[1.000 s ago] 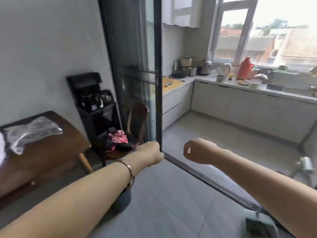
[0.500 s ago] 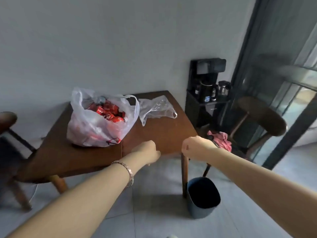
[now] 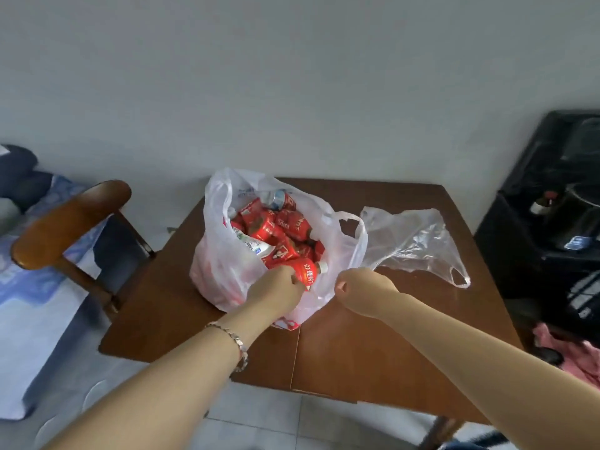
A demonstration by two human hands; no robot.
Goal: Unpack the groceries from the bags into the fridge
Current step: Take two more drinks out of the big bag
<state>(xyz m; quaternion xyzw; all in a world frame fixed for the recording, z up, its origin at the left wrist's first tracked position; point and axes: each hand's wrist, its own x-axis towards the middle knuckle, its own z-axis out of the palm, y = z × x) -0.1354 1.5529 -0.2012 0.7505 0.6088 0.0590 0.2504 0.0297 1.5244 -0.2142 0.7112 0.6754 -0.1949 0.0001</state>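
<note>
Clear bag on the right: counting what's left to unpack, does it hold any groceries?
No, the clear bag lies flat and empty on the table beside the full white bag.

Wooden table [image 3: 373,345] bears full grocery bag [image 3: 224,271] (red bottles inside), empty clear bag [image 3: 412,241] beside.

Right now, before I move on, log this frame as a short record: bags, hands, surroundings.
Full bag: white plastic, open, on the wooden table, packed with red bottles
Empty bag: clear, lying right of it
Left hand: in the bag's mouth, fingers curled on the top red bottle
Right hand: curled at the bag's right rim; grip on plastic unclear
Nearby: wooden chair left of the table
Fridge: not in view
</note>
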